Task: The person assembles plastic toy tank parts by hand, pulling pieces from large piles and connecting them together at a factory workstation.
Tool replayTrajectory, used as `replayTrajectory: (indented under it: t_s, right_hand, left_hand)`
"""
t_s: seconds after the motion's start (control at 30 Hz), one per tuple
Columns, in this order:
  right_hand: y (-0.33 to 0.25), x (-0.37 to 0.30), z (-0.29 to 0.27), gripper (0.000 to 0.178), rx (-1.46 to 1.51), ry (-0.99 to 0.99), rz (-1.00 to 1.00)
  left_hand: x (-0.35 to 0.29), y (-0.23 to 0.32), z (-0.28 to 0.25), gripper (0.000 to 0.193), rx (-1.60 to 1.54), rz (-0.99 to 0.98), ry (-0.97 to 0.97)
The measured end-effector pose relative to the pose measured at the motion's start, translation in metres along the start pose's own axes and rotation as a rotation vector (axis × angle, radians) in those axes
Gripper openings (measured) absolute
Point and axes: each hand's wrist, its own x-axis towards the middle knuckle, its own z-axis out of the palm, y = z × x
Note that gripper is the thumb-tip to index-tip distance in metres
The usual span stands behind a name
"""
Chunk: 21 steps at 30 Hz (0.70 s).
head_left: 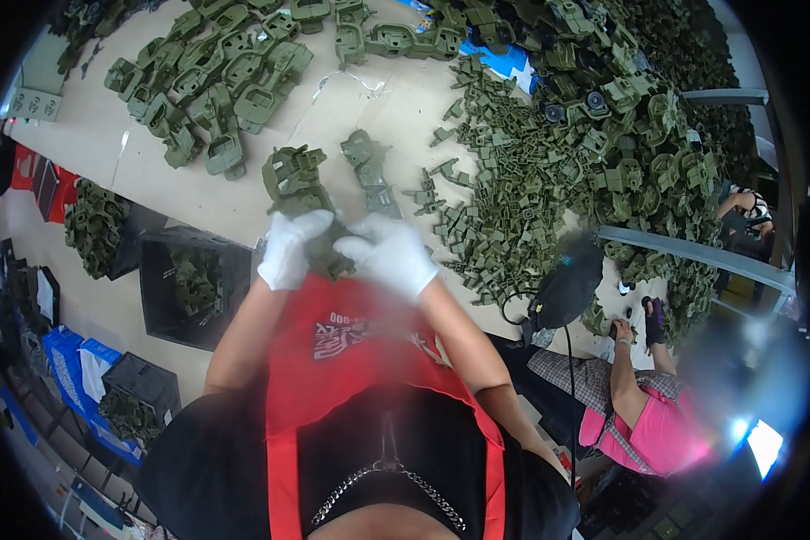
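Observation:
My left hand (pixel 292 247), in a white glove, is closed on an olive-green moulded plastic part (pixel 299 184) at the table's front edge. The long part runs from beyond my fingers back toward my red apron. On its right side, the thumb and fingers of my white-gloved right hand (pixel 391 254) are bent against the near end of the same part. That hand is slightly blurred, and its fingertips are partly hidden. A similar moulded part, duller green (pixel 369 166), lies on the table just beyond my right hand.
Similar green housings (pixel 225 76) lie grouped at the far left. Many small green pieces (pixel 504 171) are heaped right, below a larger pile. A black crate (pixel 193 328) with green parts stands lower left. At right a person in pink (pixel 661 432) handles parts near a dark lamp-like object (pixel 567 288).

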Motion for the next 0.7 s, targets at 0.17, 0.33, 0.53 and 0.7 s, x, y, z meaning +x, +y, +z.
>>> replayTrajectory:
  t_s: [0.17, 0.33, 0.53, 0.7]
  right_hand:
    - [0.063, 0.09, -0.033, 0.048, -0.278, 0.252, 0.075]
    - [0.079, 0.103, 0.043, 0.01, -1.192, 0.64, -0.309]
    - [0.05, 0.087, 0.057, 0.02, -0.842, 0.091, -0.331]
    - [0.055, 0.113, 0.048, 0.039, -0.73, 0.015, -0.248]
  left_hand:
    - [0.001, 0.007, -0.015, 0.043, -0.234, 0.049, 0.069]
    - [0.001, 0.011, -0.028, 0.053, -0.262, 0.178, 0.015]
    - [-0.009, 0.023, -0.049, 0.051, -0.367, 0.256, 0.057]
    - [-0.01, 0.019, -0.035, 0.072, -0.33, 0.138, -0.01]
